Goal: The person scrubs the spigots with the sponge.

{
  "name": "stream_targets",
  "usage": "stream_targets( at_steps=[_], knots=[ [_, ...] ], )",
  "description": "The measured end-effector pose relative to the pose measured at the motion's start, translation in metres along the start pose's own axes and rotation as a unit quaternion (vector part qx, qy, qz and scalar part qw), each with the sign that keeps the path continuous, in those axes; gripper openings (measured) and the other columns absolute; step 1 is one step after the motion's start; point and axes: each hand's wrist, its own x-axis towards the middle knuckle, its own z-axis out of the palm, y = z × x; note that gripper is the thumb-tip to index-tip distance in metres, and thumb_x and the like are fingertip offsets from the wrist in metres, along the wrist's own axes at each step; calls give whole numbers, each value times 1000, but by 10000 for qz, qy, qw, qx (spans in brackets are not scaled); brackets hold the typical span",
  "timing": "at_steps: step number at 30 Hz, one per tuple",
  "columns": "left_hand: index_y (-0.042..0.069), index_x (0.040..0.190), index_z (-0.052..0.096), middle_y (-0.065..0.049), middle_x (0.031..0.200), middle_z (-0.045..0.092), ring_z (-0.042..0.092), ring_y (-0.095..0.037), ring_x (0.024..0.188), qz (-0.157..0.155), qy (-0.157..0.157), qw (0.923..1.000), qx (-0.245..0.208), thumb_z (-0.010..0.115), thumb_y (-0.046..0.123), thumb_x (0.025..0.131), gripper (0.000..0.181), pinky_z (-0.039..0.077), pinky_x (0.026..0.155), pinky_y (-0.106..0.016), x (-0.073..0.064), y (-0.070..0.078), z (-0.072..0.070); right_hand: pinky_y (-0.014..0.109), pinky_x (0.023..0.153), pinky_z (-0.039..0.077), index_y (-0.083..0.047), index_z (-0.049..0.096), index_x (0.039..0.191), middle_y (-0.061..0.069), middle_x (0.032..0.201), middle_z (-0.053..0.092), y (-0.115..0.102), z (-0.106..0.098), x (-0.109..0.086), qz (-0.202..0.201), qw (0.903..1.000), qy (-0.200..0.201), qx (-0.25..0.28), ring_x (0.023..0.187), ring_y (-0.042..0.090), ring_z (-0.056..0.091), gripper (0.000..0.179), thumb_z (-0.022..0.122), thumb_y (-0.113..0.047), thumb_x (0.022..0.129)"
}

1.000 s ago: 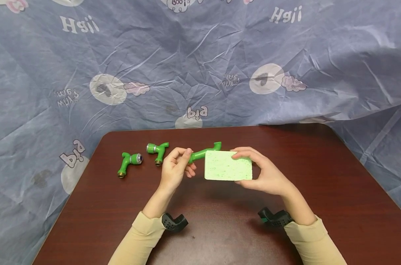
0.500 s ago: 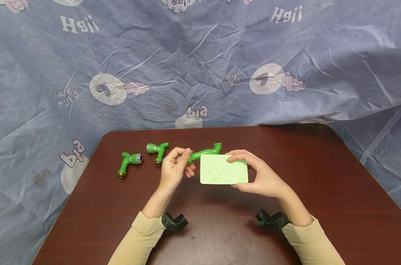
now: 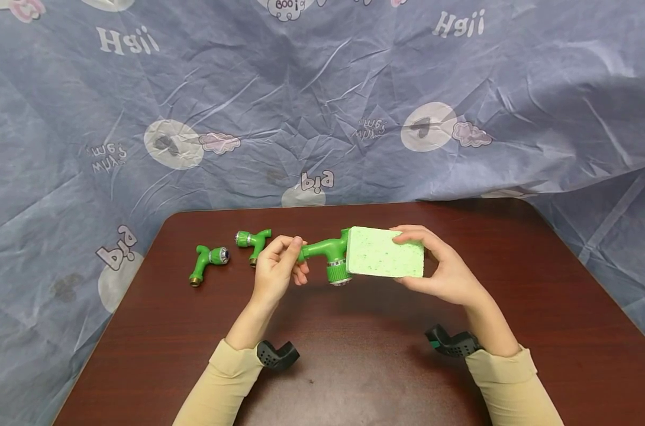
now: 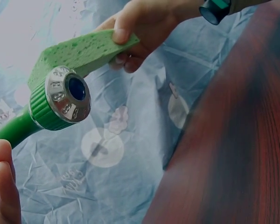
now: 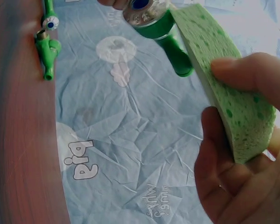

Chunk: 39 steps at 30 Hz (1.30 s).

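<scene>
My left hand (image 3: pixel 274 269) pinches a green tap (image 3: pixel 328 247) by its inlet end, above the table. The tap lies roughly level, its ribbed knob with a silver cap (image 4: pixel 67 98) pointing down in the head view. In my right hand (image 3: pixel 445 269) is a pale green sponge (image 3: pixel 384 253), gripped between thumb and fingers. The sponge's left edge overlaps the tap's spout end and hides part of it in the head view. From the right wrist, the sponge (image 5: pixel 224 79) sits close against the tap; whether they touch there is hard to tell.
Two more green taps lie on the brown table (image 3: pixel 354 367) at the left: one nearer tap (image 3: pixel 207 263) and one farther tap (image 3: pixel 254 242), partly behind my left hand. A blue-grey printed cloth (image 3: pixel 312 118) hangs behind the table.
The sponge first slid a little left and down, then moved right and up towards the spout end. The tap's knob, hidden behind the sponge before, now shows. My left hand shifted slightly left.
</scene>
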Motion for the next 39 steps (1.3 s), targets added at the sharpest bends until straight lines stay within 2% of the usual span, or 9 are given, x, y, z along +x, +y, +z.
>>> stream_targets(
  at_steps=[3, 9, 14, 17, 22, 26, 31, 34, 39],
  knots=[
    [0, 94, 61, -5, 53, 57, 53, -12, 37, -7, -60, 10000, 14, 54, 12, 96, 14, 44, 36, -21, -1, 0, 0, 20, 80, 44, 10, 52, 112, 27, 124, 46, 3, 3, 1, -202, 9994, 269, 88, 116, 18, 47, 60, 71, 26, 58],
    [-13, 97, 56, -5, 54, 57, 53, -12, 38, -98, -190, 9998, 47, 54, 12, 96, 25, 45, 37, -22, -1, -2, 1, 20, 81, 43, 12, 53, 109, 33, 124, 45, 4, 10, 4, -281, 9969, 731, 21, 117, 17, 47, 57, 70, 27, 57],
    [-15, 99, 53, -5, 54, 58, 53, -12, 38, -107, 32, 9999, -104, 53, 14, 97, 29, 44, 37, -21, 0, 0, -1, 20, 84, 41, 12, 53, 108, 31, 123, 47, 5, 8, 4, -300, 9954, 874, -231, 116, 16, 47, 57, 70, 27, 56],
    [-18, 99, 51, -5, 54, 58, 53, -11, 38, -27, 182, 9995, -238, 52, 14, 97, 32, 44, 36, -20, 2, 1, -3, 20, 84, 40, 12, 53, 109, 29, 124, 48, 7, 8, 4, -197, 9955, 880, -306, 115, 15, 47, 57, 71, 26, 57],
    [-18, 98, 51, -5, 54, 59, 54, -11, 38, -5, 187, 9993, -310, 53, 13, 97, 30, 45, 36, -21, 2, 1, -3, 19, 83, 42, 11, 54, 110, 27, 124, 47, 6, 16, 4, 132, 9951, 919, -326, 114, 12, 47, 55, 73, 24, 60],
    [-14, 96, 53, -5, 53, 57, 52, -12, 37, 8, 208, 9994, -292, 54, 13, 96, 27, 43, 35, -21, 2, 2, -2, 17, 81, 42, 10, 54, 110, 26, 122, 48, 4, 23, 5, 252, 9905, 1268, -469, 112, 10, 49, 55, 74, 22, 60],
    [-18, 98, 51, -5, 53, 58, 54, -12, 38, 37, 233, 9993, -296, 55, 14, 96, 33, 45, 36, -22, 2, 4, -3, 15, 75, 43, 9, 55, 112, 24, 122, 50, 2, 26, 6, 296, 9835, 1659, -662, 109, 9, 49, 56, 73, 21, 61],
    [-19, 98, 50, -5, 54, 59, 56, -13, 39, 11, 241, 9992, -326, 55, 14, 96, 33, 47, 37, -23, 2, 5, -2, 16, 78, 42, 10, 54, 112, 25, 121, 49, 2, 25, 6, 257, 9853, 1588, -580, 110, 9, 49, 56, 73, 22, 61],
    [-15, 96, 53, -6, 54, 59, 56, -13, 39, 21, 335, 9989, -313, 55, 14, 96, 29, 47, 37, -24, 2, 4, -3, 17, 80, 42, 11, 54, 110, 27, 121, 48, 2, 25, 5, 180, 9926, 1143, -382, 111, 10, 49, 56, 73, 23, 59]
  ],
)
